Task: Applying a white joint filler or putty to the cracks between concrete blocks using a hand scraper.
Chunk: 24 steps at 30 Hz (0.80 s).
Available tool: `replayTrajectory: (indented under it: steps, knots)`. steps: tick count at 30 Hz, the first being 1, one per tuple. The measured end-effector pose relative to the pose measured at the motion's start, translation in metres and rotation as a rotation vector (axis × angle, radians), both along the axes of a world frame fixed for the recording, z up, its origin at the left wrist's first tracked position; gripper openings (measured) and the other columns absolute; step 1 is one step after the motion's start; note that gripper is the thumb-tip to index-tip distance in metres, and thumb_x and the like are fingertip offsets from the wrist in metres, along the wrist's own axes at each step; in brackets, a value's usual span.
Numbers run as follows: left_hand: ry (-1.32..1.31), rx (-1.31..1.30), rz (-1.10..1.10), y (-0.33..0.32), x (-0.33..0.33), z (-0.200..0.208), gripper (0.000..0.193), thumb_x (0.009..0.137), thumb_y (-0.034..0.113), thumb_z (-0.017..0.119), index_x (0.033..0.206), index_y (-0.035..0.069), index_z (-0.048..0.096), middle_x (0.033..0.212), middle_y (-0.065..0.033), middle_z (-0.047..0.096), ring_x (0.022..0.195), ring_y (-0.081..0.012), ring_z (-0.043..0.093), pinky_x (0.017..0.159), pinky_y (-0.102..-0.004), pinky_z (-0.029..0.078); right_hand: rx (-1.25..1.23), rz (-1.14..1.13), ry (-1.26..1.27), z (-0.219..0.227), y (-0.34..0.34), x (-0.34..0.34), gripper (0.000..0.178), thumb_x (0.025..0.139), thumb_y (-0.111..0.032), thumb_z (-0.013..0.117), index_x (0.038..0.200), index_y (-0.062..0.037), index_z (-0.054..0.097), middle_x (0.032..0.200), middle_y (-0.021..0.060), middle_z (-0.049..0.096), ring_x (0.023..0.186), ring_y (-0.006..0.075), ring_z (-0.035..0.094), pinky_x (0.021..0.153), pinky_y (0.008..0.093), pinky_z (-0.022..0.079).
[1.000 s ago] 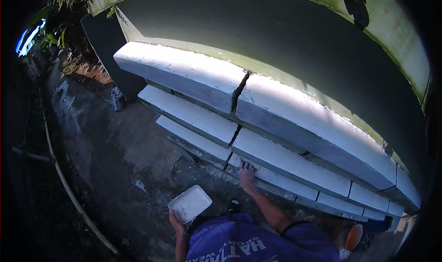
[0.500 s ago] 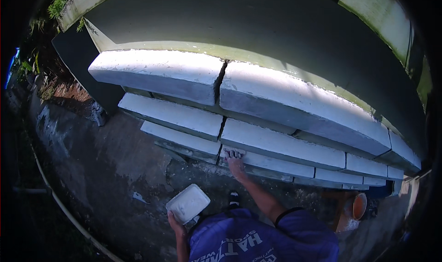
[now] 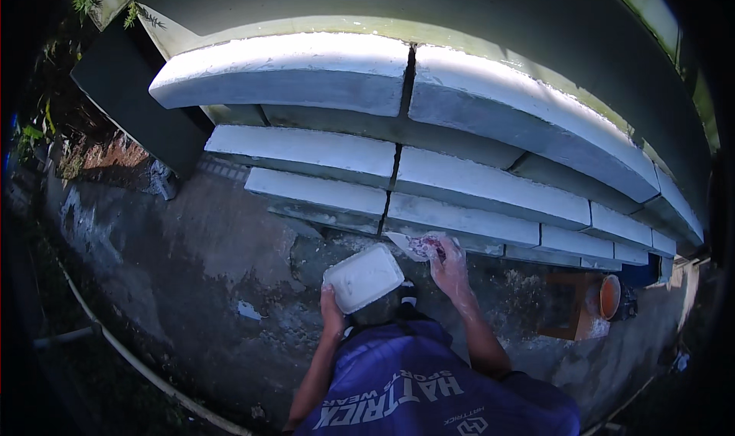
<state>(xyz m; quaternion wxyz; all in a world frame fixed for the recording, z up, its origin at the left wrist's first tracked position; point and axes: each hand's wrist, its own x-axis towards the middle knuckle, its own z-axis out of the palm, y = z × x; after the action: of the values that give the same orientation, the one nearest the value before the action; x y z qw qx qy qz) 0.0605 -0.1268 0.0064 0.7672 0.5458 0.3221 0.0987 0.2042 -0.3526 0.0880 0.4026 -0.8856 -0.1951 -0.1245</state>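
My left hand point(image 3: 332, 313) grips the near left edge of a shallow white rectangular tray point(image 3: 385, 295), held tilted in front of my body. White material lies in it; its exact kind is unclear. To the right of the tray, my right hand point(image 3: 452, 271) closes on a thin, crumpled whitish sheet with reddish-purple markings point(image 3: 421, 246). White residue coats that hand and wrist. Just beyond the sheet runs the lowest white-coated concrete ledge point(image 3: 467, 223), and I cannot tell whether the two touch.
More white ledges point(image 3: 490, 177) rise in tiers, split by a dark vertical gap point(image 3: 396, 164). An orange bucket point(image 3: 609, 298) lies tipped by a brown box point(image 3: 563, 307) at right. A dark panel point(image 3: 138, 99) leans at left. A pale pipe point(image 3: 145, 382) crosses the stained ground.
My right hand has come off the lowest ledge's surface, back toward me and to the right; the sheet in it now shows more. The tray has moved right and up in view.
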Motion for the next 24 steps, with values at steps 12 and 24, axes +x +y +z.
replayTrajectory:
  steps: [12,24]
  knots:
    - [-0.073,-0.016,-0.232,-0.02,0.003,0.003,0.052,0.099,0.034,0.035,0.132,-0.006,0.038,0.13,-0.0136,0.045,0.118,-0.0195,0.044,0.102,-0.0316,0.032,-0.528,0.382,-0.014,0.033,0.037,-0.042,0.045,0.077,-0.004,0.056,0.121,-0.0111,0.053,0.117,0.0084,0.059,0.113,0.0304,0.051,0.105,0.0466,0.029]
    - [-0.005,-0.081,-0.25,-0.02,-0.007,0.017,0.051,0.098,0.032,0.036,0.129,-0.007,0.041,0.128,-0.0144,0.047,0.118,-0.0196,0.044,0.102,-0.031,0.032,-0.423,0.49,0.358,0.017,0.029,-0.027,0.053,0.075,-0.001,0.055,0.126,-0.0144,0.051,0.12,0.0156,0.056,0.121,0.0337,0.044,0.107,0.0554,0.021]
